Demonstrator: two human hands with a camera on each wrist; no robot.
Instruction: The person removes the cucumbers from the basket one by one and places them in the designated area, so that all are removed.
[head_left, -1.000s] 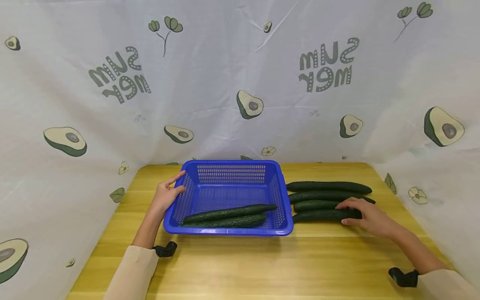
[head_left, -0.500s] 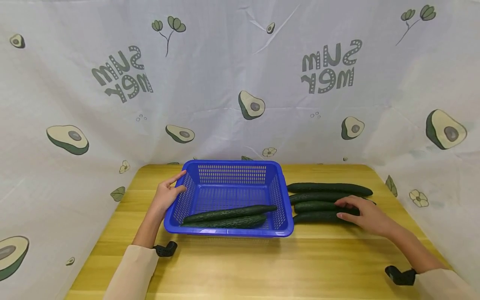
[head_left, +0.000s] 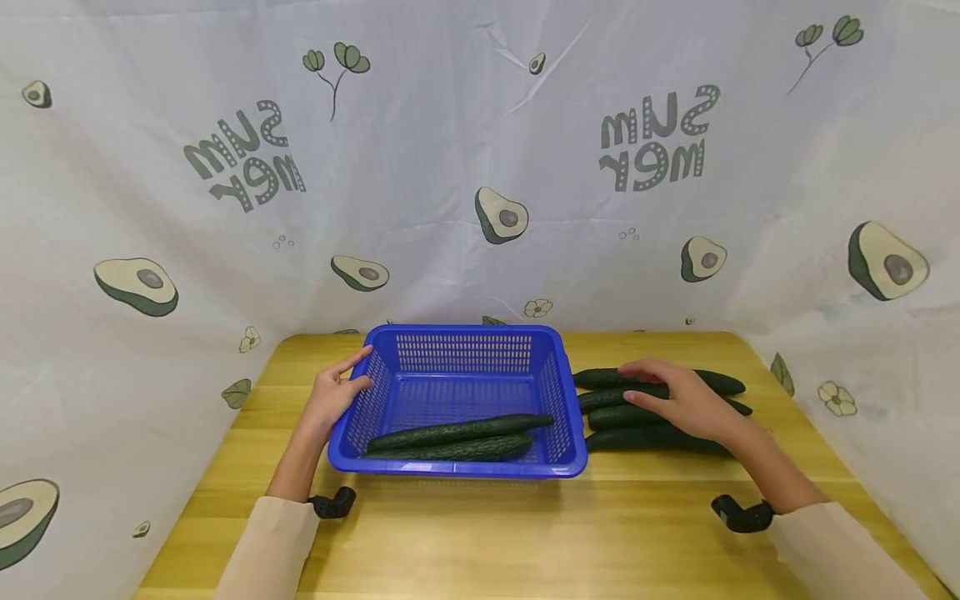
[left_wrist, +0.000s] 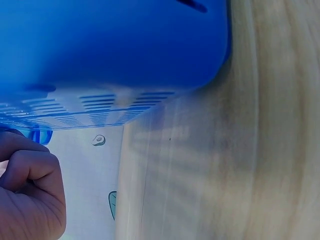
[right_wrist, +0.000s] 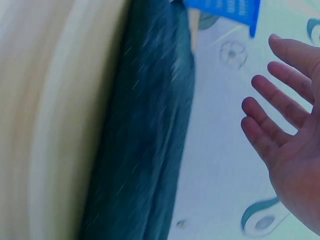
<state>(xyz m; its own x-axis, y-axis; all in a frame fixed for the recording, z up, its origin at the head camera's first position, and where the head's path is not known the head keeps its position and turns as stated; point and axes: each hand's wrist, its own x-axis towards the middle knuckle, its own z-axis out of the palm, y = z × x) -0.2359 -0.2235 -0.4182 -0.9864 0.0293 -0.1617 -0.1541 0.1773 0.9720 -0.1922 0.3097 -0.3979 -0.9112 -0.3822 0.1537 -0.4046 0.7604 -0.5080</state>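
A blue plastic basket [head_left: 457, 469] with slotted walls stands mid-table. Two dark green cucumbers [head_left: 457, 432] lie side by side along its front. My left hand [head_left: 330, 400] holds the left rim, thumb over the edge; the left wrist view shows curled fingers beside the basket wall [left_wrist: 125, 45]. To the right of the basket, several long cucumbers [head_left: 630, 438] lie in a row, one behind another. Over the rear ones is my right hand [head_left: 686, 400], holding nothing and partly hiding them. Its fingers are spread loosely in the right wrist view, apart from the near cucumber [right_wrist: 145, 125].
The wooden table [head_left: 450, 542] extends in front of the basket. A pale curtain [head_left: 420, 167] printed with avocados and lettering encloses the back and both sides. Each wrist wears a black camera [head_left: 742, 514].
My right hand has moved left and back, from the front cucumbers to above the rear ones. My left hand and the basket have stayed in place.
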